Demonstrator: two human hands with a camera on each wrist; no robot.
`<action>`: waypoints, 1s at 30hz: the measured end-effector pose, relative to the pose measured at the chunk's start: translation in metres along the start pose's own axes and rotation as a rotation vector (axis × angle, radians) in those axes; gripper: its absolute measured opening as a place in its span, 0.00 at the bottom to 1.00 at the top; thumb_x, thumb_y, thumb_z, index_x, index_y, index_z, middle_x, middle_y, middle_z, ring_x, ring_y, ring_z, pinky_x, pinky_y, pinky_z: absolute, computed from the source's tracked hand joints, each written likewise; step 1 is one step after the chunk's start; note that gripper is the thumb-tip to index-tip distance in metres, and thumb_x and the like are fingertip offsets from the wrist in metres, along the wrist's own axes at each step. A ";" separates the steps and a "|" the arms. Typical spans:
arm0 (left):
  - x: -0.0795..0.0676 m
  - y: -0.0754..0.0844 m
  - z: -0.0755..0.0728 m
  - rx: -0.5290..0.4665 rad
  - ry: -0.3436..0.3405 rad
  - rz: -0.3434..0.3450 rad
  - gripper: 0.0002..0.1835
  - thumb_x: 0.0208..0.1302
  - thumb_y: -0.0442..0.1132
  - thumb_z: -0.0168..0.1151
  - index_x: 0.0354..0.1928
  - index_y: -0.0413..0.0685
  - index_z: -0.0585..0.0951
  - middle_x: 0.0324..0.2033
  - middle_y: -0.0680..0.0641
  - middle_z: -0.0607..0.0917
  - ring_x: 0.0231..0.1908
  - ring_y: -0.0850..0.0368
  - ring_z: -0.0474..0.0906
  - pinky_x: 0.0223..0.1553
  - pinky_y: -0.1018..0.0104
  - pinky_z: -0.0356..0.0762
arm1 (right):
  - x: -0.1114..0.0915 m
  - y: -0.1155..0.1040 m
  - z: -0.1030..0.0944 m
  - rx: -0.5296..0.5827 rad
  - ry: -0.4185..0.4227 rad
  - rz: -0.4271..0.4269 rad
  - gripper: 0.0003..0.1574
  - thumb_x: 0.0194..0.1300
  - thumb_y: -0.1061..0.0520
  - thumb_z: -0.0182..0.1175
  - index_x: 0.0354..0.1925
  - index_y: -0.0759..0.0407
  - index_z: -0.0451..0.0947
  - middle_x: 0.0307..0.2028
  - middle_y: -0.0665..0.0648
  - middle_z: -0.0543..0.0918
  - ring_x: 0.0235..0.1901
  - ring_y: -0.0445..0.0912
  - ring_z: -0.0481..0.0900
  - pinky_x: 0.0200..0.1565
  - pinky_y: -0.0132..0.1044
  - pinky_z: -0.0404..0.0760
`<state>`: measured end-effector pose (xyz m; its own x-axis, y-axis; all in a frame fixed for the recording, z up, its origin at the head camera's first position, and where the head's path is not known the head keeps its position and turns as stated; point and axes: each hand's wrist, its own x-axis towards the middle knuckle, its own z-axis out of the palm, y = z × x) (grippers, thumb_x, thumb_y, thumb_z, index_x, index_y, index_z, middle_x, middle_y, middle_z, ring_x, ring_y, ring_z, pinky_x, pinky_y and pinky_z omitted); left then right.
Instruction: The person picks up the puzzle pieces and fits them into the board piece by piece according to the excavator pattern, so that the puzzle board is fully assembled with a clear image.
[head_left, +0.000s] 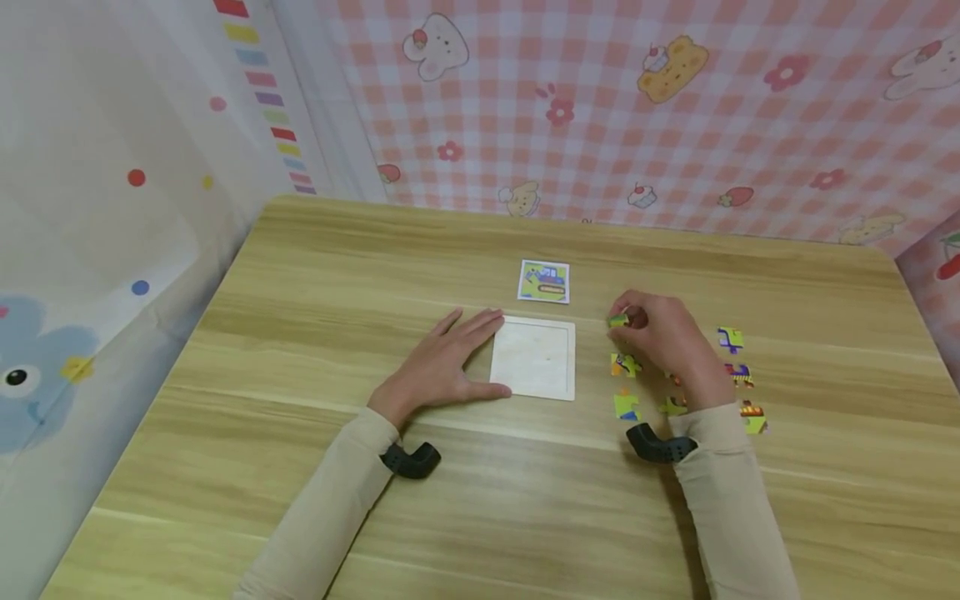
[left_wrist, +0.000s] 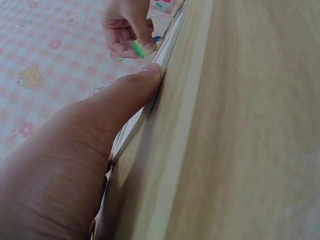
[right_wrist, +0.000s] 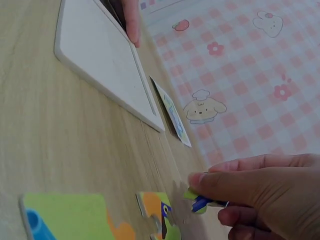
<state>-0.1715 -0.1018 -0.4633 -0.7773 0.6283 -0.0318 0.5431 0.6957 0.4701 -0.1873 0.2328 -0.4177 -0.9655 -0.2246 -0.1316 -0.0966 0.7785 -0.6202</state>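
Observation:
My right hand (head_left: 663, 333) pinches a green and blue jigsaw piece (right_wrist: 200, 201) between thumb and fingers, just above the table. My left hand (head_left: 442, 367) lies with spread fingers along the left edge of a white square puzzle tray (head_left: 533, 358), thumb and fingertips touching its rim. Below the right hand are an orange and green puzzle piece (head_left: 624, 365) and a green piece with a blue corner (head_left: 627, 406). More pieces lie under and beyond the right wrist, partly hidden by it. Behind the tray is a small picture card (head_left: 543, 282) of an excavator.
To the right of the right wrist lie several more puzzle pieces, among them a green and purple one (head_left: 731, 338) and an orange and yellow one (head_left: 753, 417). A checked pink cloth (head_left: 480, 108) hangs behind the wooden table (head_left: 480, 517).

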 end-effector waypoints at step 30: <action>0.001 -0.003 0.001 -0.025 -0.002 -0.020 0.59 0.58 0.74 0.65 0.82 0.47 0.56 0.81 0.52 0.57 0.79 0.60 0.50 0.80 0.65 0.35 | 0.027 -0.075 0.083 0.304 0.046 -0.049 0.08 0.68 0.65 0.66 0.43 0.71 0.86 0.31 0.61 0.88 0.30 0.44 0.82 0.34 0.30 0.79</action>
<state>-0.1734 -0.1034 -0.4657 -0.7870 0.6155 -0.0432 0.5197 0.6989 0.4914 -0.1864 0.1202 -0.4388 -0.9721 -0.2253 -0.0649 -0.0734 0.5552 -0.8285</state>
